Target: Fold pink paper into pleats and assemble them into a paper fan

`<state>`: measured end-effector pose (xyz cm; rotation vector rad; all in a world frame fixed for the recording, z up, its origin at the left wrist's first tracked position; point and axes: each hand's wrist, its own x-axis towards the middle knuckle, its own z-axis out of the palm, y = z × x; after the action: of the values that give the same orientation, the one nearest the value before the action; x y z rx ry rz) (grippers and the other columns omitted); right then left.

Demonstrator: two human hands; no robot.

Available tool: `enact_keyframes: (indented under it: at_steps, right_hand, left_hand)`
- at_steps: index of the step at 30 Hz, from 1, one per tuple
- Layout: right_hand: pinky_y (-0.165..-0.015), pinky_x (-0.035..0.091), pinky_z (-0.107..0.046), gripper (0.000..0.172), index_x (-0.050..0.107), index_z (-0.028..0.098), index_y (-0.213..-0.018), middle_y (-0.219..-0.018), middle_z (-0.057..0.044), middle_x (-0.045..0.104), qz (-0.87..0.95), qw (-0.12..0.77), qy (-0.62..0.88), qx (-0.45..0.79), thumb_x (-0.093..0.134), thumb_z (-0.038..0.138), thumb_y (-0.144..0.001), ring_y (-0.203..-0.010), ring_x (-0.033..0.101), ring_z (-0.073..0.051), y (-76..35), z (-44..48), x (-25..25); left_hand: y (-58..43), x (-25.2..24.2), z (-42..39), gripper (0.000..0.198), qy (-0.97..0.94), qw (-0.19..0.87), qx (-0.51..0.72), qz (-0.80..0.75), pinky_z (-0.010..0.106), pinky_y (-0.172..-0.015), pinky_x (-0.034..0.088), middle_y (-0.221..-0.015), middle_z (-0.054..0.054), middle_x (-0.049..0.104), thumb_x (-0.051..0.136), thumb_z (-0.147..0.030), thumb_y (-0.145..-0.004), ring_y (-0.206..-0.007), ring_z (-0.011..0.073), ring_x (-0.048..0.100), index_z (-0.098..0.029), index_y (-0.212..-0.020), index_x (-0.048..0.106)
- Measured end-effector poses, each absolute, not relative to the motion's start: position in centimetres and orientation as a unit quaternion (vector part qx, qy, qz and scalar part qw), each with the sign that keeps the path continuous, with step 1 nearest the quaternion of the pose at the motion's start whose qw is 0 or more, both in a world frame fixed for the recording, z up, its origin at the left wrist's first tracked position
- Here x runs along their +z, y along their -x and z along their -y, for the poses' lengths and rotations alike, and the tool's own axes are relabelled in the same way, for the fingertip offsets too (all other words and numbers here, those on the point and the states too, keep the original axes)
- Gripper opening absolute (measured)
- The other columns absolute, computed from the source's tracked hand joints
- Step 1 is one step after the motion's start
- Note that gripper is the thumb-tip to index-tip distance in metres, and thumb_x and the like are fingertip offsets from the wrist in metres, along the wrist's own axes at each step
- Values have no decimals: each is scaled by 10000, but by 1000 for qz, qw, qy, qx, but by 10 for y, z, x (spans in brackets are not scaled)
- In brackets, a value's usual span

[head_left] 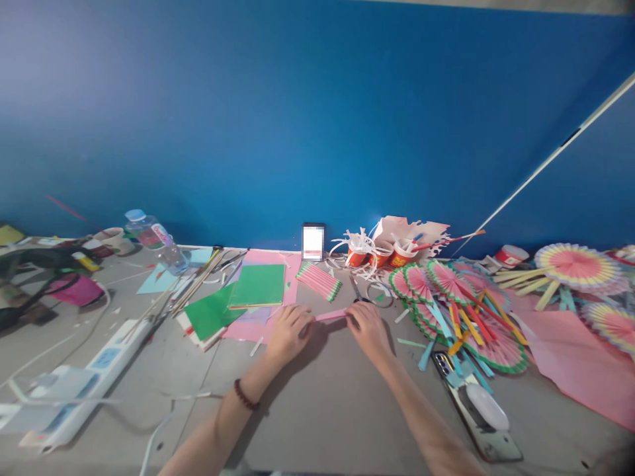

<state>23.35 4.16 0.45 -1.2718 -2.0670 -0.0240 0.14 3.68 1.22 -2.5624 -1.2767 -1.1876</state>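
My left hand (288, 332) and my right hand (366, 328) rest on the grey table (317, 410), fingers curled. Between them they pinch a narrow pink folded paper strip (331, 316), one hand at each end. Just beyond the strip lies a bundle of pink folded strips with green edges (318, 280). Scissors (358, 293) lie right behind my right hand. Green paper sheets (256, 286) on pink sheets sit behind my left hand.
Several pink-and-green paper fans (449, 297) with coloured stick handles pile up at the right. A phone (476, 403) lies at front right, another stands against the blue wall (313, 241). Red cups (380, 254), a water bottle (156, 239), a power strip (94, 370).
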Motion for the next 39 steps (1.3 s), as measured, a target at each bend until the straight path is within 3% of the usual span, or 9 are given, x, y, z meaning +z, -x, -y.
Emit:
enact_keyframes:
  at_steps: [4, 9, 12, 18, 27, 39]
  right_hand:
    - [-890, 391, -346, 163, 632, 192, -870, -873, -53, 652, 820, 317, 474, -54, 484, 123, -882, -921, 550, -199, -230, -42, 2]
    - [-827, 388, -321, 151, 624, 189, -816, -825, -37, 640, 829, 269, 484, -71, 521, 87, -857, -865, 546, -188, -226, -46, -8]
    - [-794, 386, -319, 156, 614, 190, -779, -773, -31, 626, 831, 247, 494, -68, 532, 76, -846, -817, 544, -188, -226, -47, -12]
    - [-765, 395, -307, 188, 631, 185, -874, -821, -28, 661, 834, 240, 494, -46, 528, 34, -829, -805, 568, -183, -230, -47, -12]
    - [-800, 413, -313, 216, 661, 189, -950, -902, -46, 669, 849, 221, 481, -2, 515, 59, -859, -874, 577, -194, -230, -49, -9]
    - [-780, 438, -299, 243, 677, 186, -946, -880, -53, 674, 821, 259, 506, 52, 476, 65, -881, -867, 582, -193, -232, -58, -21]
  left_hand:
    - [5, 8, -42, 114, 850, 90, -282, 436, 357, -816, 449, -947, 72, 641, 553, -94, -842, -903, 208, 558, -181, -883, 614]
    - [3, -2, -46, 179, 881, 93, -184, 427, 355, -754, 447, -873, 67, 618, 575, -102, -835, -827, 214, 556, -141, -1009, 592]
    - [1, -10, -49, 137, 891, 80, -161, 418, 344, -747, 442, -868, 62, 613, 577, -123, -845, -833, 210, 561, -141, -980, 597]
    - [0, -17, -51, 55, 892, 65, -151, 420, 333, -759, 438, -877, 59, 609, 571, -104, -846, -828, 198, 558, -145, -871, 599]
    - [-6, -21, -53, 124, 895, 33, -156, 417, 348, -777, 443, -904, 55, 592, 539, -146, -874, -872, 208, 545, -157, -990, 584]
    - [-8, -25, -61, 98, 861, -39, -229, 452, 284, -683, 441, -837, 36, 610, 497, -140, -892, -793, 171, 560, -175, -886, 589]
